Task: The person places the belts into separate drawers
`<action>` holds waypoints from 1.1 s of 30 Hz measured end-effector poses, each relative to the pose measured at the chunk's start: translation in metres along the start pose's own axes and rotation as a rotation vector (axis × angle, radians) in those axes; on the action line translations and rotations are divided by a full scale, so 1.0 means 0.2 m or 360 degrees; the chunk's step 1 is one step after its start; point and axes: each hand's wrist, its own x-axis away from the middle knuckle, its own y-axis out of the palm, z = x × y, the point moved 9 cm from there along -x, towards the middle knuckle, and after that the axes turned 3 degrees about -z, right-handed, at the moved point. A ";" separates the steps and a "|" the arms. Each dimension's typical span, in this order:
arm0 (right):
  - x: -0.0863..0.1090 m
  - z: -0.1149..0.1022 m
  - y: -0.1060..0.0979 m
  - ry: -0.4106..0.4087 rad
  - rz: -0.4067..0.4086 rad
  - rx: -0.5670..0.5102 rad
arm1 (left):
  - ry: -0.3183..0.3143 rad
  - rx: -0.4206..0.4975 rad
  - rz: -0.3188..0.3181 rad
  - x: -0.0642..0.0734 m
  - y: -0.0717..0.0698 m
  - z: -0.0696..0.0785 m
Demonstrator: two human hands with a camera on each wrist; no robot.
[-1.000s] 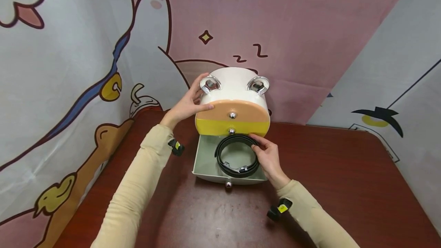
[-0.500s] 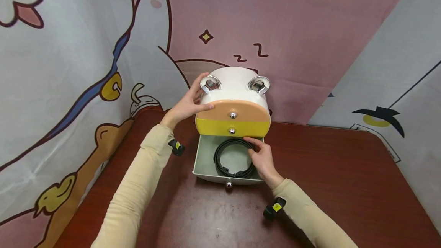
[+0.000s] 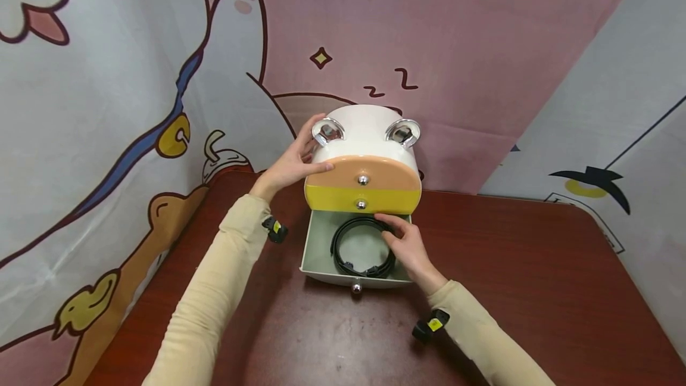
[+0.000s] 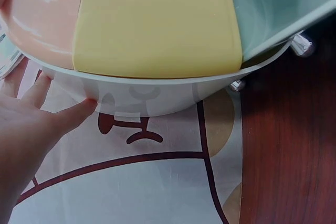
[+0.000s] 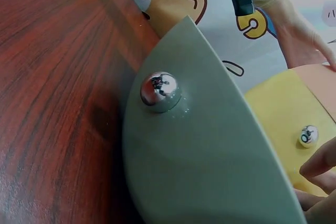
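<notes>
A small white storage box (image 3: 364, 130) with a peach drawer, a yellow drawer and a pulled-out grey-green drawer (image 3: 316, 255) stands on the table. My left hand (image 3: 286, 165) rests against its left side, thumb on the peach front. In the left wrist view, the fingers (image 4: 73, 116) touch the white wall, spread apart. A coiled black belt (image 3: 336, 249) lies in the grey-green drawer. Over the coil's right side hovers my right hand (image 3: 409, 246), thumb and forefinger apart. The right wrist view shows only some fingers (image 5: 323, 161) near the yellow drawer; the belt is hidden there.
The dark red wooden table (image 3: 509, 267) reaches out on both sides. A cartoon-printed cloth (image 3: 455, 34) hangs close behind the box and along the left. Silver knobs (image 3: 356, 288) stick out from the drawer fronts, and two shiny ears (image 3: 402, 133) from the top.
My right hand lowered the belt into the drawer and let go of it. The coil now lies flatter and slightly further left. The left hand and the box have stayed in place.
</notes>
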 end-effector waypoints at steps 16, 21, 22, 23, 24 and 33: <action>0.00 -0.16 0.09 -0.0132 -0.0328 0.0156 | 0.0003 -0.0014 0.0006 0.00 -0.01 0.00; -0.07 -0.04 0.10 -0.0102 -0.0357 0.0129 | 0.0009 -0.0010 0.0010 0.01 -0.01 0.00; -0.07 -0.03 0.10 -0.0104 -0.0370 0.0128 | 0.0009 -0.0008 0.0008 0.01 -0.01 0.00; -0.07 -0.02 0.09 -0.0106 -0.0383 0.0115 | 0.0009 -0.0009 0.0006 0.01 -0.01 0.00; -0.07 -0.02 0.09 -0.0116 -0.0398 0.0103 | 0.0007 -0.0010 0.0005 0.00 -0.01 0.00; -0.02 -0.08 0.07 -0.0227 -0.0500 0.0338 | 0.0011 0.0009 -0.0004 0.00 0.00 -0.01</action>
